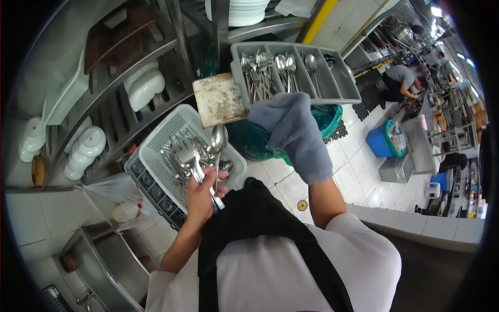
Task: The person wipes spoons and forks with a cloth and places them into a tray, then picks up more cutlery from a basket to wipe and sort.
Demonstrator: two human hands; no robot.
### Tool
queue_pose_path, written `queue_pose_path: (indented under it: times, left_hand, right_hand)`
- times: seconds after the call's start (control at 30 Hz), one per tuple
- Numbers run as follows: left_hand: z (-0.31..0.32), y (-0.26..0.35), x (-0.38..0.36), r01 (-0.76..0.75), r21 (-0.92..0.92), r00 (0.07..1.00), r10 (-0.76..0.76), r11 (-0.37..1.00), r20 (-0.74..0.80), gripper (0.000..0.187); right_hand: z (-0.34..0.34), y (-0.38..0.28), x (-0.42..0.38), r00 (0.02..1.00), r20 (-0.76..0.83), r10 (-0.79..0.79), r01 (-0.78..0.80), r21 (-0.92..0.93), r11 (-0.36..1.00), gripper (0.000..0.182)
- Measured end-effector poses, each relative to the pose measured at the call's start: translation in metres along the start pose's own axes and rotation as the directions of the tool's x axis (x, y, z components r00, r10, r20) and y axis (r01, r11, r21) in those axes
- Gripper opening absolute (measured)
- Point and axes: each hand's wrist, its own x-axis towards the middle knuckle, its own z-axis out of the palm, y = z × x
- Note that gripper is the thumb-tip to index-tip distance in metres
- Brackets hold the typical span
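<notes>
Above tiles (276,170), left fingers (209,179) grip a fork (188,157), tines (179,140) slanting forward-left; cloth (297,130) hides right fingers' state.

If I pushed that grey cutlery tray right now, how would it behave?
The grey tray would probably keep its shape, as its walls and dividers look like rigid plastic. It may feel heavier at the end with the crowded forks, since the opposite end holds far less. The loose spoons would likely slide and rattle, being smooth, shiny and unfastened.
</notes>
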Motion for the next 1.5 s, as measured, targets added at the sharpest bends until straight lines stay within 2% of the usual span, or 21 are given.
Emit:
queue_pose_path:
  times: [0.07, 0.1, 0.23, 0.27, 0.4, 0.47, 0.53, 0.57, 0.6, 0.7, 0.87, 0.97, 1.03, 1.07, 1.13, 1.17, 1.3, 1.4, 1.43, 1.47, 1.5]
  left_hand:
    - [0.003, 0.000, 0.007, -0.037, -0.051, 0.999, 0.038, 0.998, 0.021, 0.025]
    - [0.006, 0.001, 0.010, -0.055, -0.062, 0.997, 0.058, 0.997, 0.045, 0.023]
    - [0.017, 0.008, 0.017, -0.053, -0.073, 0.996, 0.058, 0.996, 0.064, 0.021]
    - [0.019, 0.007, 0.019, -0.049, -0.076, 0.996, 0.055, 0.996, 0.073, 0.022]
    - [0.025, 0.003, 0.025, -0.019, -0.111, 0.995, 0.030, 0.994, 0.097, 0.025]
    - [0.027, 0.002, 0.026, -0.006, -0.112, 0.994, 0.018, 0.994, 0.105, 0.026]
    - [0.026, 0.002, 0.025, 0.000, -0.139, 0.994, 0.016, 0.990, 0.109, 0.026]
    - [0.026, 0.003, 0.024, -0.003, -0.129, 0.996, 0.016, 0.992, 0.092, 0.025]
    - [0.027, 0.005, 0.023, -0.004, -0.135, 0.997, 0.015, 0.991, 0.075, 0.025]
    - [0.031, 0.010, 0.025, -0.016, -0.091, 0.992, 0.027, 0.996, 0.124, 0.022]
    - [0.048, 0.005, 0.025, 0.035, -0.086, 0.968, -0.012, 0.996, 0.249, 0.019]
    - [0.055, 0.003, 0.016, -0.041, 0.038, 0.955, 0.028, 0.998, 0.297, 0.018]
    - [0.053, 0.005, 0.012, -0.079, 0.096, 0.955, 0.048, 0.992, 0.294, 0.018]
    - [0.050, 0.005, 0.010, -0.113, 0.152, 0.957, 0.066, 0.982, 0.282, 0.018]
    - [0.044, 0.005, 0.009, -0.118, 0.121, 0.959, 0.081, 0.986, 0.273, 0.018]
    - [0.041, 0.005, 0.010, -0.146, 0.138, 0.954, 0.103, 0.980, 0.281, 0.018]
    - [0.042, 0.005, 0.014, -0.187, 0.125, 0.955, 0.150, 0.974, 0.257, 0.019]
    - [0.042, 0.004, 0.021, -0.135, 0.145, 0.959, 0.093, 0.980, 0.267, 0.019]
    - [0.042, 0.005, 0.021, -0.121, 0.213, 0.954, 0.054, 0.969, 0.295, 0.021]
    - [0.046, 0.003, 0.019, -0.119, 0.217, 0.950, 0.047, 0.969, 0.310, 0.021]
    - [0.051, 0.001, 0.016, -0.110, 0.185, 0.944, 0.044, 0.977, 0.327, 0.022]
  right_hand:
    - [-0.019, 0.002, -0.010, 0.937, 0.010, -0.351, 0.309, -0.499, 0.810, 0.024]
    - [-0.053, 0.008, -0.003, 0.819, 0.303, -0.487, 0.473, -0.838, 0.274, 0.021]
    - [-0.075, 0.025, 0.028, 0.675, 0.573, -0.465, 0.673, -0.736, 0.069, 0.011]
    - [-0.076, 0.024, 0.030, 0.672, 0.570, -0.473, 0.672, -0.738, 0.064, 0.011]
    - [-0.070, 0.024, 0.031, 0.847, 0.376, -0.377, 0.509, -0.367, 0.778, 0.016]
    - [-0.067, 0.015, 0.027, 0.870, 0.359, -0.337, 0.428, -0.212, 0.878, 0.018]
    - [-0.060, 0.009, 0.011, 0.971, -0.239, -0.021, -0.045, -0.266, 0.963, 0.022]
    - [-0.058, 0.011, -0.010, 0.953, -0.046, -0.300, 0.130, -0.830, 0.542, 0.022]
    - [-0.066, 0.012, -0.005, 0.958, -0.043, -0.284, 0.122, -0.833, 0.540, 0.022]
    - [-0.079, 0.025, 0.010, 0.991, 0.074, -0.110, 0.131, -0.417, 0.899, 0.008]
    - [-0.018, 0.055, -0.001, 0.839, 0.265, -0.475, 0.538, -0.535, 0.652, 0.022]
    - [-0.012, 0.067, 0.025, 0.781, 0.281, -0.558, 0.611, -0.530, 0.588, 0.034]
    - [-0.021, 0.070, 0.054, 0.327, 0.460, -0.826, 0.820, -0.573, 0.005, 0.024]
    - [-0.019, 0.063, 0.049, 0.328, 0.467, -0.821, 0.821, -0.570, 0.004, 0.024]
    - [0.027, 0.033, -0.002, 0.793, 0.105, -0.601, 0.466, -0.739, 0.486, 0.015]
    - [0.025, 0.038, -0.004, 0.798, 0.113, -0.592, 0.464, -0.742, 0.484, 0.015]
    - [0.003, 0.060, 0.002, 0.520, 0.576, -0.631, 0.650, -0.746, -0.146, 0.010]
    - [-0.009, 0.101, 0.039, 0.399, 0.509, -0.763, 0.692, -0.713, -0.114, 0.007]
    - [-0.018, 0.081, 0.040, 0.245, 0.790, -0.562, 0.586, -0.582, -0.563, 0.006]
    - [-0.024, 0.072, 0.040, 0.244, 0.785, -0.570, 0.574, -0.590, -0.568, 0.006]
    - [-0.024, 0.063, 0.037, 0.586, 0.507, -0.632, 0.736, -0.660, 0.152, 0.006]
